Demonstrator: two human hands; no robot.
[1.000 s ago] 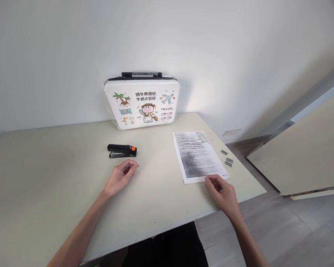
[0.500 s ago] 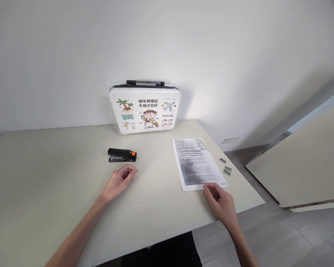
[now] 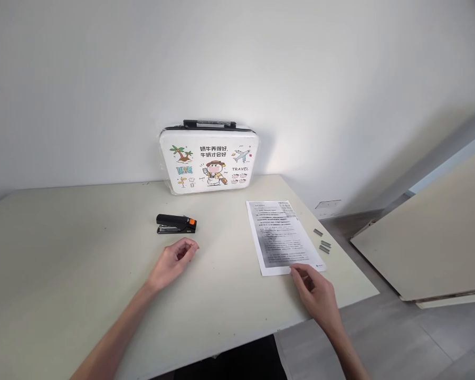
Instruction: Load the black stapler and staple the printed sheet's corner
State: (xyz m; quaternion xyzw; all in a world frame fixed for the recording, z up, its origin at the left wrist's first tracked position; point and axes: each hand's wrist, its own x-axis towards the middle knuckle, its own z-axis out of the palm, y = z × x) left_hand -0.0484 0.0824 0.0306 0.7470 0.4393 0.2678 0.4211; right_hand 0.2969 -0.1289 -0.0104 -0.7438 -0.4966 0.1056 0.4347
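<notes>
Both hands rest on the worktop, empty and well apart. Your left hand lies loosely curled, fingers half folded toward the palm, gripping nothing; it sits just in front of the stapler, near but not touching. Your right hand lies at the near edge of the printed sheet, fingertips at or just on its lower right corner; you cannot tell whether they press the paper.

Stapler: black body, orange tab at its right end, lying flat, long side across your view. Placed within easy reach of the left hand, as it looks.

Printed sheet: flat, slightly turned, near the right edge of the worktop. Dense text with a small table at top right; too blurred to read.

Staple strips: three short grey bars just right of the sheet, close to the worktop's edge, apart from one another.

Carry case: white, black handle on top, stands upright against the wall behind the stapler, in clear wrap. Cartoon prints: palm tree, plane, a figure with luggage. Word "TRAVEL" reads plainly; two lines of Chinese characters above it, too small to be sure of.
</notes>
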